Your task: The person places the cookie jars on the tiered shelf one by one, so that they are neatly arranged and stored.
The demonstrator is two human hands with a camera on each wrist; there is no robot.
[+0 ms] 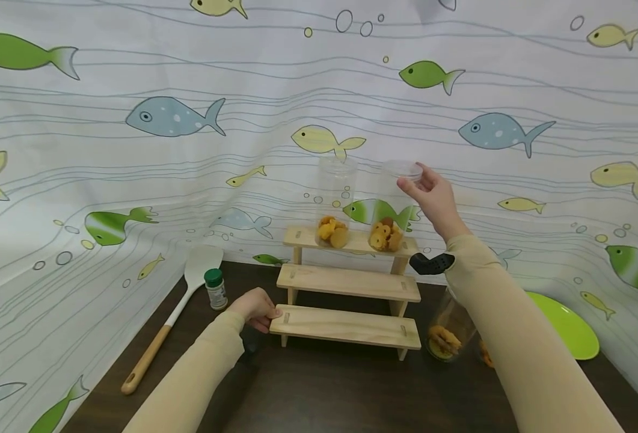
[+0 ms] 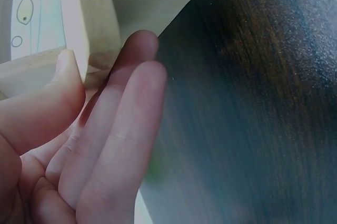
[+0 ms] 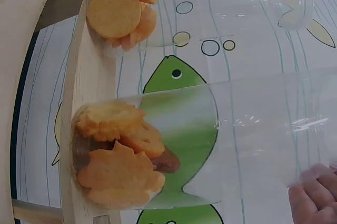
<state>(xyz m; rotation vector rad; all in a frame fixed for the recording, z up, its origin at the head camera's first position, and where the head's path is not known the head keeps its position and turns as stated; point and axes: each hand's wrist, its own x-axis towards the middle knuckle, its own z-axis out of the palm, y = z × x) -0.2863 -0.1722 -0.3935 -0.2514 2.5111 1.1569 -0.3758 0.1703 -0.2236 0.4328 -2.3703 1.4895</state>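
Head view: patterned sheet [image 1: 275, 57] hung behind and around the work, likely as a backdrop. Dark table [image 1: 362, 391] carried everything. 3-step wooden rack [image 1: 346, 323] stood near the sheet, its treads rising toward the back, presumably so that things behind show above things in front.

White spatula with wooden handle [image 1: 156, 355] lay at the left, well apart from the rack; green plate [image 1: 570, 328] sat at the far right, partly behind the sleeve.

2 tall clear jars on the top tread: left jar [image 1: 337, 198] stood free; right jar [image 1: 394, 201] had its base on the wood, beside it with a gap between. 1 more jar [image 1: 448, 337] rested on the table right of the rack.

Hands: the right [image 1: 432, 195] grasped the right jar near its rim, thumb and fingers about the wall; a high hold probably steers the jar while keeping clear of its neighbour. The left [image 1: 256, 308] pinched the left end of the bottom tread, thumb above, fingers below, likely bracing the light rack against a nudge.

Green-capped shaker [image 1: 217, 290] stood near the left hand. Smallest: biscuits [image 3: 118, 176], settled at the jar bottoms, perhaps giving low weight.
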